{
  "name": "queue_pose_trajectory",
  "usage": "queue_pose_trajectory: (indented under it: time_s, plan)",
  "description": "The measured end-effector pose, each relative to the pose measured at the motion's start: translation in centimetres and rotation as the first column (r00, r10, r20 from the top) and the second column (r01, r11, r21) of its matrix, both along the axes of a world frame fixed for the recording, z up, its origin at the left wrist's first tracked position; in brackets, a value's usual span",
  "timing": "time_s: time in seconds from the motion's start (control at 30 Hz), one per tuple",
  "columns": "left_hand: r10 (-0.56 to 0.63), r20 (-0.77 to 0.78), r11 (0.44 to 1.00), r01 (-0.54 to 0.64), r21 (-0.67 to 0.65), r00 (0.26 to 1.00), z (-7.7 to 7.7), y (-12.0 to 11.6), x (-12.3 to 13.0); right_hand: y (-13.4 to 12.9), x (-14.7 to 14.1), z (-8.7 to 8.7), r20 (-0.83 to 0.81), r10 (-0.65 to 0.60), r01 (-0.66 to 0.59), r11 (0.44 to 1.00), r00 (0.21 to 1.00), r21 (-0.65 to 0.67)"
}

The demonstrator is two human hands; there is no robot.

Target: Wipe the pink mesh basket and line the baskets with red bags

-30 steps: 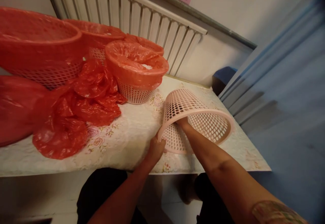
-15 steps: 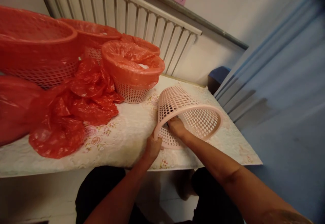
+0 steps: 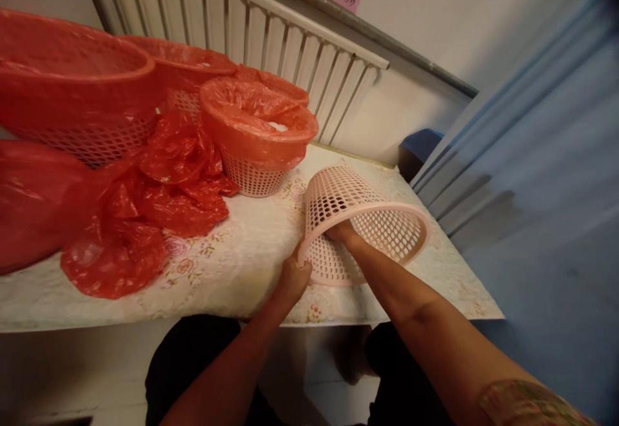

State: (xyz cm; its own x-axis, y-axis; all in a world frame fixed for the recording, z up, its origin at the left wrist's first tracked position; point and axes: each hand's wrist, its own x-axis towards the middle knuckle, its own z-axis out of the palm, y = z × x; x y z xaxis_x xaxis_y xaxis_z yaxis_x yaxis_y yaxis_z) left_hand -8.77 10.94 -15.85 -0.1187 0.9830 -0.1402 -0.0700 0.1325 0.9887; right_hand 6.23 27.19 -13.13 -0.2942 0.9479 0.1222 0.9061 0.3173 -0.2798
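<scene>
A pink plastic mesh basket (image 3: 345, 187) lies on its side on the table, its wide mouth facing me. My left hand (image 3: 294, 278) is closed around the left edge of its rim, thumb on the inside. My right hand (image 3: 341, 229) reaches into the basket against its inner left side. The basket's rim and wall hide most of the right fingers, so whether they hold anything does not show.
Several mesh baskets lined with red plastic bags, the nearest one (image 3: 261, 142) upright, crowd the table's left and back. Crumpled red plastic bags (image 3: 178, 187) lie before them. A radiator (image 3: 271, 33) runs behind; a blue curtain (image 3: 541, 168) hangs at right.
My right hand has gone deeper into the basket, and its fingers are now more hidden. The left hand keeps its hold on the rim. The whole view has shifted slightly.
</scene>
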Motion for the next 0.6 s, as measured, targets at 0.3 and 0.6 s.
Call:
queue_pose_trajectory:
  time_s: [0.3,0.6]
  plan:
    - [0.027,-0.1,0.999,-0.023,0.036,0.995,-0.7,0.0,0.2,-4.5,-3.6,1.0,-0.182,0.124,-0.125,0.992,0.975,0.004]
    - [0.06,-0.076,0.996,-0.054,0.075,0.995,-0.3,-0.5,0.1,-13.1,1.0,1.3,0.384,0.258,-0.278,0.96,0.887,-0.002]
